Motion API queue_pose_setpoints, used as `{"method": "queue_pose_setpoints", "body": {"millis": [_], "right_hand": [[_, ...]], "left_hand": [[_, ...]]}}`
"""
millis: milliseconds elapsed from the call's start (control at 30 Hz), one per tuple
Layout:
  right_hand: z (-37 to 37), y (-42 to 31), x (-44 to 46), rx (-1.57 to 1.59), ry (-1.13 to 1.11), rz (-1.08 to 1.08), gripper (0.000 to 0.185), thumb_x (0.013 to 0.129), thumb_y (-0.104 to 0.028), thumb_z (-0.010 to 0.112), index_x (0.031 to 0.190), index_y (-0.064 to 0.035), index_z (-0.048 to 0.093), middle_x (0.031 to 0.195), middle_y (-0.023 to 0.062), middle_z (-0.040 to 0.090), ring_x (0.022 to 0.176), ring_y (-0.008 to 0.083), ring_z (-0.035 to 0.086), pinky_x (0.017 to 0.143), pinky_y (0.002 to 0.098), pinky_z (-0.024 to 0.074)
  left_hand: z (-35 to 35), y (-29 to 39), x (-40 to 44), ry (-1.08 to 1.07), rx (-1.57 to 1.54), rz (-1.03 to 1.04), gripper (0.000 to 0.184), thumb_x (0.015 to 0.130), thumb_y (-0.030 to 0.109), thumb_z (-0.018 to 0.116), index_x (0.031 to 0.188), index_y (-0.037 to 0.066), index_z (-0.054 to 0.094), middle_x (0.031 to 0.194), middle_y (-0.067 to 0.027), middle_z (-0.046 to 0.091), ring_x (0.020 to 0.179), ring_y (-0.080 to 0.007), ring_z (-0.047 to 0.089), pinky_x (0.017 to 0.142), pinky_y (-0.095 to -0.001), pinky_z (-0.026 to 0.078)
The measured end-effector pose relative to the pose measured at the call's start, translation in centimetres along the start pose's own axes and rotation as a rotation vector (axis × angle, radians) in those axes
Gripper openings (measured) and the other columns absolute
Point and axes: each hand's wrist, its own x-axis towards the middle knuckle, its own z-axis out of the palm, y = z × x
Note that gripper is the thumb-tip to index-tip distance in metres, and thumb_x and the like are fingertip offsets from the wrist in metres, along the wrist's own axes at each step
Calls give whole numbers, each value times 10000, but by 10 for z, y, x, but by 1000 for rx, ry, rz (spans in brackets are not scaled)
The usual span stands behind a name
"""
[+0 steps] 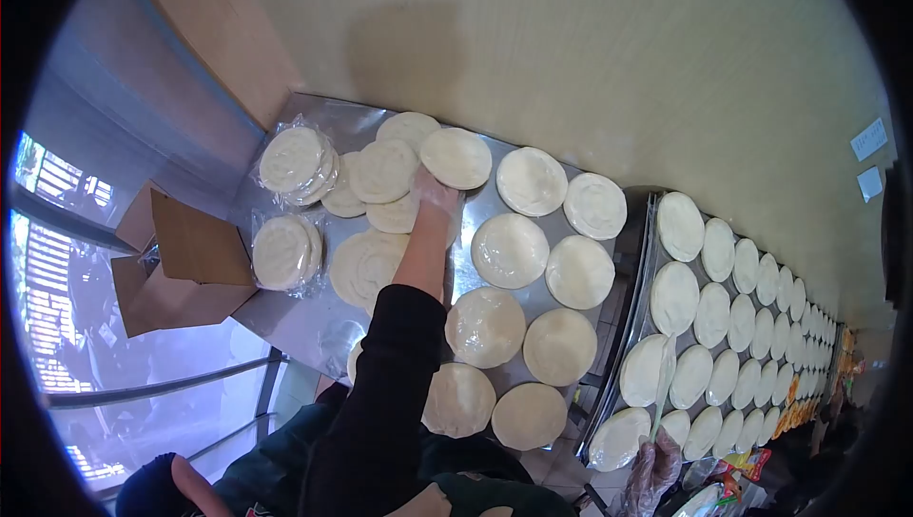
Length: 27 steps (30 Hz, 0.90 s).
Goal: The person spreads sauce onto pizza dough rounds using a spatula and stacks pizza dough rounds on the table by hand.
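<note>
My right hand [437,191], in what looks like a clear glove, reaches across the metal table from a black sleeve. It grips the near edge of a pale dough round [456,158], its fingers partly hidden beneath it. Right beside the hand lies a loose pile of dough rounds [384,172], with larger rounds [364,268] nearer me. To the right, more rounds [510,251] lie in rows, some with a shiny film. My left forearm [195,487] shows at the lower left, but its hand is out of view.
Bagged stacks of rounds [292,165] stand at the table's left, near an open cardboard box [200,251]. Past a gap, a second long table [623,327] carries many rounds. There a co-worker's gloved hand [656,465] holds a thin pale tool [663,389]. A wall borders the far side.
</note>
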Motion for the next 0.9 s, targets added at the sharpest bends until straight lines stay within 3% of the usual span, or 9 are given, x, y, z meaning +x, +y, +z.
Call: {"method": "queue_pose_setpoints", "body": {"millis": [67,300,400,500,567,633,700,733,900], "right_hand": [[8,-10,0,65,22,39,245,999,-73,631,1224,21,642,1023,97,698,903,139,623,829,287,512],[18,-12,6,97,-29,-25,242,995,-66,633,1220,24,634,1086,120,697,945,155,641,835,296,524],[21,-3,10,49,-87,-80,254,991,-52,635,1235,19,625,1169,143,676,995,177,642,862,309,531],[22,18,10,49,-119,-145,269,987,-37,633,1252,7,621,1241,165,650,1053,208,640,904,319,533],[20,20,12,26,-142,-118,279,987,-34,631,1263,4,618,1247,169,652,1079,220,638,923,319,529],[21,29,12,5,-170,-88,289,987,-32,629,1274,1,614,1253,173,653,1104,232,636,941,320,525],[28,51,13,434,-112,13,312,982,-79,649,1281,-28,577,1109,71,649,966,115,609,840,251,513],[29,56,14,438,-118,11,312,982,-79,649,1281,-28,577,1109,71,649,966,115,609,840,251,513],[33,69,13,440,-147,-91,324,974,-61,660,1281,-11,570,1205,113,639,1059,153,612,917,276,520]], "left_hand": [[2,29,23,297,-1278,-705,655,1045,514,269,1484,52,419,1496,-130,500,1397,-332,459,1160,-570,358],[-14,93,20,201,-635,-1014,669,1049,581,298,1457,85,482,1463,-82,553,1361,-248,506,1153,-479,372],[-25,93,16,146,-587,-979,671,1049,576,324,1464,70,470,1467,-131,544,1369,-267,500,1154,-477,363],[-36,111,-15,-448,626,-523,600,1021,481,421,1422,44,506,1478,-185,507,1374,-334,482,1143,-473,375],[-34,146,-48,-636,964,-267,535,993,398,501,1376,29,554,1475,-208,493,1381,-376,465,1134,-472,386],[-37,155,-71,-736,1083,-143,502,956,340,565,1344,21,584,1457,-217,497,1378,-398,461,1126,-478,393],[-42,154,-84,-836,1186,-18,508,887,288,639,1315,17,601,1407,-209,532,1359,-401,477,1115,-497,397],[-44,118,-92,-704,1237,153,541,844,266,664,1330,42,591,1387,-171,553,1329,-407,500,1102,-515,398],[-51,119,-68,-661,1257,112,485,846,270,641,1298,94,638,1391,-144,572,1354,-361,499,1123,-519,373]]}}
